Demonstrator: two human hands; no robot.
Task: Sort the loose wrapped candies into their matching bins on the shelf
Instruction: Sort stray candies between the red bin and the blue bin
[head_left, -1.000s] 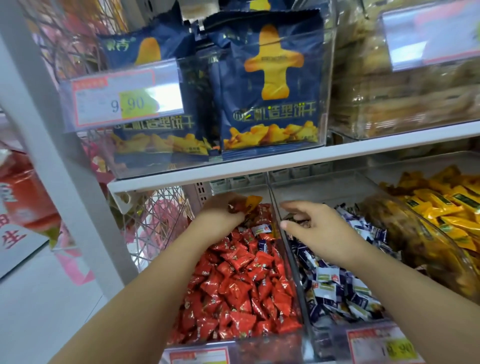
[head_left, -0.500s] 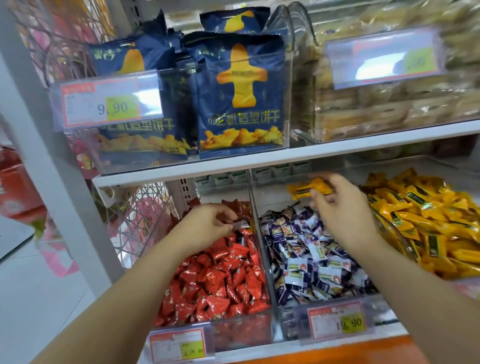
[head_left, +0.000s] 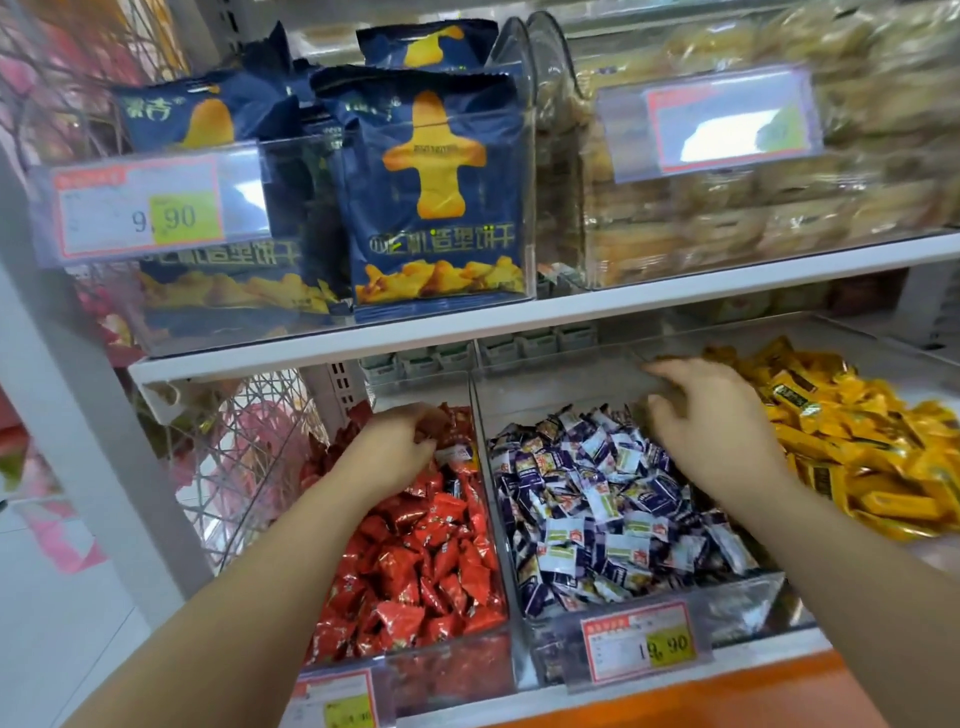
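Three clear bins stand side by side on the lower shelf. The left bin (head_left: 447, 670) holds red wrapped candies (head_left: 415, 566). In the middle bin (head_left: 748, 605) lie blue-and-white candies (head_left: 592, 509), and yellow candies (head_left: 862, 447) fill the bin on the right. My left hand (head_left: 389, 449) is at the back of the red bin, its fingers curled round a dark red candy (head_left: 439, 427). A stray blue-and-white candy (head_left: 460, 456) lies just in front of that hand. My right hand (head_left: 714, 431) hovers over the back of the middle bin beside the yellow pile, fingers loosely spread, holding nothing.
The white upper shelf (head_left: 519, 325) hangs low over the bins' backs, carrying clear boxes of dark blue biscuit bags (head_left: 436, 208) and pale pastries (head_left: 727, 228). A price tag (head_left: 641, 644) clips to the middle bin's front. A wire rack (head_left: 244, 457) and white post (head_left: 78, 426) stand at left.
My right hand held a yellow candy half a second ago; now it is empty by the yellow pile. My left hand stayed at the back of the red bin. The view tilted up slightly.
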